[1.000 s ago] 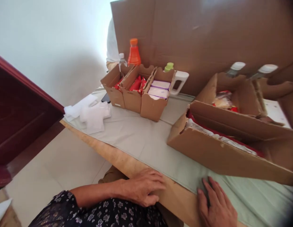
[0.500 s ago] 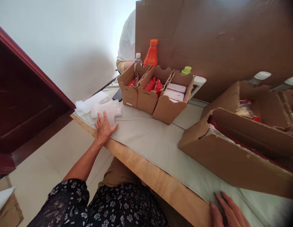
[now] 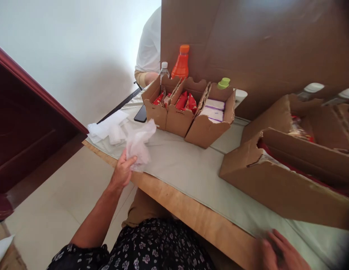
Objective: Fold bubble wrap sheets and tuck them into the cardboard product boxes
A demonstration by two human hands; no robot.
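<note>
My left hand pinches a translucent white plastic bag between thumb and fingers, held up over the table's front edge. Behind it, more white bags lie in a loose pile at the table's left end. At the lower right, my right hand is by the table edge, partly smeared by motion and cut off by the frame. Its fingers look loosely bent, and I see nothing in them.
Three cardboard bins hold red packets and white packs. A larger cardboard box stands at right. Behind are an orange bottle, a clear bottle and a cardboard panel. A phone lies left; another person's sleeve shows beyond.
My left hand, earlier spread on the pile, has gripped a bag and lifted it off toward me. My right hand has shifted slightly right.
</note>
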